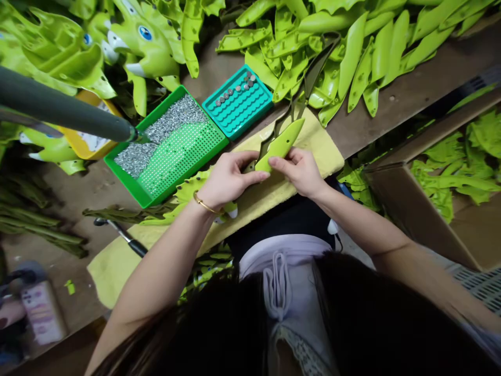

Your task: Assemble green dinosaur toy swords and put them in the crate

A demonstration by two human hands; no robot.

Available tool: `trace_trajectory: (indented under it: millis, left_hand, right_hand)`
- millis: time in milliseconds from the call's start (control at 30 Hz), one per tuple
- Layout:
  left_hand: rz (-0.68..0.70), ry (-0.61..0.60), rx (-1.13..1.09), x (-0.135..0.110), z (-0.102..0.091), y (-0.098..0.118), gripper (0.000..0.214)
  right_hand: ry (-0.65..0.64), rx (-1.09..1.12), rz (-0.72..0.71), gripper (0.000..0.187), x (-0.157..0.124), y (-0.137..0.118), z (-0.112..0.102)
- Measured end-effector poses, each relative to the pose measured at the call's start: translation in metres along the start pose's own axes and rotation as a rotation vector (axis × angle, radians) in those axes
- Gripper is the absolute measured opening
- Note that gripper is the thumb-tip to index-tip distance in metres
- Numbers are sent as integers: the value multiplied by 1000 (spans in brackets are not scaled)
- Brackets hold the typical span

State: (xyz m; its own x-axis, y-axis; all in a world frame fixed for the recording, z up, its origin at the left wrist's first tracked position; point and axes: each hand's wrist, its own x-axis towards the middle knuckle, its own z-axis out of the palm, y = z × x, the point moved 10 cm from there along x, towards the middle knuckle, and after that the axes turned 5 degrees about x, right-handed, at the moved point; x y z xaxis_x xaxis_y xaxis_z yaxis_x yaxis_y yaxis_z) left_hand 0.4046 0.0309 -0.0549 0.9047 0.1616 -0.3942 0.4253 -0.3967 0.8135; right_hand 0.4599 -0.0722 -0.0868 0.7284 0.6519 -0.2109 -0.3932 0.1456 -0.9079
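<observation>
My left hand (227, 178) and my right hand (299, 169) both pinch a lime-green plastic shell piece (280, 145) over a yellow cloth (274, 183) at the bench edge. The piece points up and to the right; my left thumb and fingers close on its lower end, my right fingertips on its side. A gold bangle sits on my left wrist. A spiky green part (183, 194) lies under my left hand.
A green tray of small screws (166, 143) and a teal tray with several metal studs (238, 102) lie behind my hands. Heaps of green shells (344, 47) and dinosaur heads (144, 49) fill the back. A hanging grey screwdriver (66, 110) reaches in at left. A cardboard box (430, 209) stands at right.
</observation>
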Motion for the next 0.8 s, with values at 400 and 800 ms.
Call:
trace_trajectory:
  millis: [400,800]
  left_hand:
    - [95,-99,147,19,5,32,52]
    - [87,-77,173,18,4,42,33]
  right_hand:
    - [25,-5,118,57,14,-27,-33]
    - [175,-48,-134,49,10,-39,-36]
